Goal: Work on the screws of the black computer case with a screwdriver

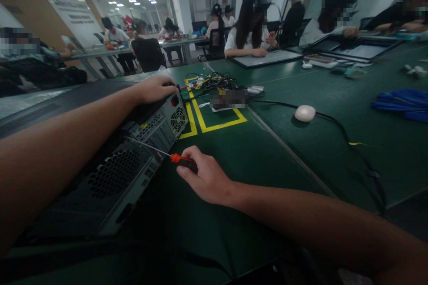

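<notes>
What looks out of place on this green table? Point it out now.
The tangled, mostly black cable heap beyond the grey metal computer case looks untidy, sprawling over the yellow tape outline. No spill stands out.

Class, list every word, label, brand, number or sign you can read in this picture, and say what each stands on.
Nothing can be read for certain.
Wall sign: lines of lettering, too blurred to read.
Yellow label on the case: too small to read.
Screwdriver: no readable text.
</notes>
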Available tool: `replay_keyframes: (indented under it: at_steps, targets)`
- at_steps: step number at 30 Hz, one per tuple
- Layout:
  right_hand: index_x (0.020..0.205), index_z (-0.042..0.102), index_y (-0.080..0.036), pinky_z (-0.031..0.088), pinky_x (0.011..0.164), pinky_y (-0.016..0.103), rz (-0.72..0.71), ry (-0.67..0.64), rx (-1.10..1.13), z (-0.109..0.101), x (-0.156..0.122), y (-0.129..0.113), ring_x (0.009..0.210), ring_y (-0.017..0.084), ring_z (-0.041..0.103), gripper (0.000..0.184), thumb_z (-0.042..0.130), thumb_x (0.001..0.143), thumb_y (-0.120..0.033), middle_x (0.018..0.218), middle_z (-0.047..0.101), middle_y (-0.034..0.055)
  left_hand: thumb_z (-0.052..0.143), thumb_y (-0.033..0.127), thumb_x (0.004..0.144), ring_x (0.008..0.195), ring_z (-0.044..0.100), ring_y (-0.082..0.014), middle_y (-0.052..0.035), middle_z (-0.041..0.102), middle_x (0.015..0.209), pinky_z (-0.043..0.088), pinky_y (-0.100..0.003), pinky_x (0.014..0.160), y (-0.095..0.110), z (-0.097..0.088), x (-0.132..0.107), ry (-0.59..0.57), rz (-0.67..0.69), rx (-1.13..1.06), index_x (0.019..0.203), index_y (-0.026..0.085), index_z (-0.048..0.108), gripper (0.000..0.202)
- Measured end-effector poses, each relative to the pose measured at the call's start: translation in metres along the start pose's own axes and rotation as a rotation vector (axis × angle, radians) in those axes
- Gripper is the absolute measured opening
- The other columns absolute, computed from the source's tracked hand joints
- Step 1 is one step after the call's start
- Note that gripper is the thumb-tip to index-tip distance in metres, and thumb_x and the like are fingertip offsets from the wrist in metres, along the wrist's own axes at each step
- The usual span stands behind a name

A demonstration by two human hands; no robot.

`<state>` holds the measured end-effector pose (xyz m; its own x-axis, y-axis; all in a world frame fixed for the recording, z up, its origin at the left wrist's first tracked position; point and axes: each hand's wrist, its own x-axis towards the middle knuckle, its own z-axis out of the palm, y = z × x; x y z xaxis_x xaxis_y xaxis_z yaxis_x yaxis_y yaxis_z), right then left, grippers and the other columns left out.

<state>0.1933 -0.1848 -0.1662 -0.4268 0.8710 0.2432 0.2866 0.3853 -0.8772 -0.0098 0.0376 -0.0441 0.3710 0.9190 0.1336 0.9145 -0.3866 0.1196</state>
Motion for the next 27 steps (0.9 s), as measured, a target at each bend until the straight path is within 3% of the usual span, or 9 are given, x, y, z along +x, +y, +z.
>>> replay_keyframes:
  at_steps: [19, 27]
  targets:
    - [0.108, 0.057, -0.022, 0.041, 0.07, 0.03, -0.049, 0.005, -0.02, 0.0021, -0.0001, 0.0039, 0.076, 0.017, 0.058, 0.013, 0.056, 0.104, -0.035, 0.088, 0.062, -0.0013, 0.043, 0.068, 0.082, 0.129, 0.062, -0.0366, -0.0134, 0.07, 0.138, 0.048, -0.044, 0.112, 0.0043, -0.002, -0.0022, -0.016, -0.022, 0.028, 0.137, 0.02, 0.072, 0.078]
    - [0.106, 0.061, -0.021, 0.043, 0.077, 0.032, -0.136, 0.037, -0.052, 0.0039, 0.0008, 0.0086, 0.083, 0.017, 0.06, 0.02, 0.049, 0.109, -0.035, 0.092, 0.063, 0.0012, 0.05, 0.066, 0.081, 0.129, 0.061, -0.0397, -0.0125, 0.072, 0.135, 0.047, -0.051, 0.113, 0.0032, -0.0017, -0.0015, 0.0, -0.009, -0.025, 0.134, 0.026, 0.074, 0.071]
